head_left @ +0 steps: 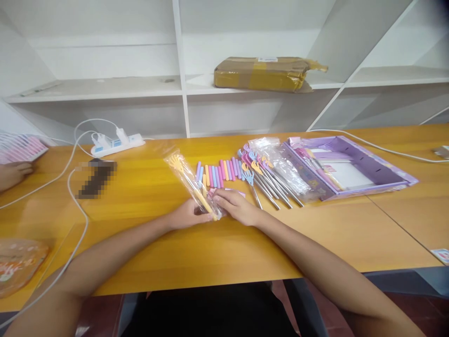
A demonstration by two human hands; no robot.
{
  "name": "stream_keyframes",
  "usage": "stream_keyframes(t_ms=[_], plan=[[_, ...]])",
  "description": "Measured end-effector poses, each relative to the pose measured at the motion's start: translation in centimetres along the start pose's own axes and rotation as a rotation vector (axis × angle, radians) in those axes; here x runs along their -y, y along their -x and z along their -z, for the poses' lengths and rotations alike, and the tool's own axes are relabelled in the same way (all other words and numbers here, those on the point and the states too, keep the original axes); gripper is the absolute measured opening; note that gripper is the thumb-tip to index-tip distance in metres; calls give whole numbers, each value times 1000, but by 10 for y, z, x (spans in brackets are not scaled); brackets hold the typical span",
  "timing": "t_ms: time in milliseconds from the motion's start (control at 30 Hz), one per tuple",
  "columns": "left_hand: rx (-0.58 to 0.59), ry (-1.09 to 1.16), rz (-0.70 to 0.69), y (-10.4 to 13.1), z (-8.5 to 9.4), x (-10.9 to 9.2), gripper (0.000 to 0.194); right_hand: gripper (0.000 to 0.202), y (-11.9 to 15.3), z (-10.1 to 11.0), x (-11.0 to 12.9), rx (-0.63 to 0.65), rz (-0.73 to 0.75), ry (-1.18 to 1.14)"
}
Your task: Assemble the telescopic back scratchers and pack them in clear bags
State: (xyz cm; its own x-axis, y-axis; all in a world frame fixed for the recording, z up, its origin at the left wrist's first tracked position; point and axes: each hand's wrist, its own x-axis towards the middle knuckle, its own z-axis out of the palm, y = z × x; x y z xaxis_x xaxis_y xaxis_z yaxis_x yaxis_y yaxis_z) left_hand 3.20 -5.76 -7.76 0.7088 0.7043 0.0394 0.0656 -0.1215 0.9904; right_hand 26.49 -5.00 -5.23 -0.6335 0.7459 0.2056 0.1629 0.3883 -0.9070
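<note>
A yellow back scratcher [192,183] in a clear plastic sleeve lies slantwise between my hands, its claw end pointing up and left. My left hand [187,214] is closed around the lower part of the sleeve. At the sleeve's bottom end, my right hand [235,205] pinches the plastic near the handle. Just beyond my hands is a row of pastel handle tubes [224,171] in pink, purple, blue and yellow. To their right lies a pile of metal back scratchers [266,175] with coloured claw heads.
A purple display box [329,187] holding bagged pieces stands at the right, beside clear plastic sleeves [287,168]. At the left are a power strip [117,145], white cables and a pixelated dark object [96,179]. Another person's hand [16,174] rests at the far left. A taped carton [259,75] sits on the shelf.
</note>
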Motion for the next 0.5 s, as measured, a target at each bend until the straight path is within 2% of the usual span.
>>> stream_keyframes(t_ms=[200,233,300,333,400,500], plan=[[238,-475,-148,7,-3,-21,10,50,-1,-14,0,-99,-131,-314],[253,-489,-169,8,-3,-23,12,49,-1,-15,1,-112,-155,-324],[226,-398,-181,8,-1,-22,28,47,-1,-15,3,-109,-187,-337],[164,-316,-179,8,0,-19,38,47,-1,-14,5,-80,-195,-342],[-53,-123,-184,5,4,-10,50,48,0,-13,9,43,-224,-359],[-415,118,-178,-2,11,5,37,47,3,-16,16,289,-300,-357]])
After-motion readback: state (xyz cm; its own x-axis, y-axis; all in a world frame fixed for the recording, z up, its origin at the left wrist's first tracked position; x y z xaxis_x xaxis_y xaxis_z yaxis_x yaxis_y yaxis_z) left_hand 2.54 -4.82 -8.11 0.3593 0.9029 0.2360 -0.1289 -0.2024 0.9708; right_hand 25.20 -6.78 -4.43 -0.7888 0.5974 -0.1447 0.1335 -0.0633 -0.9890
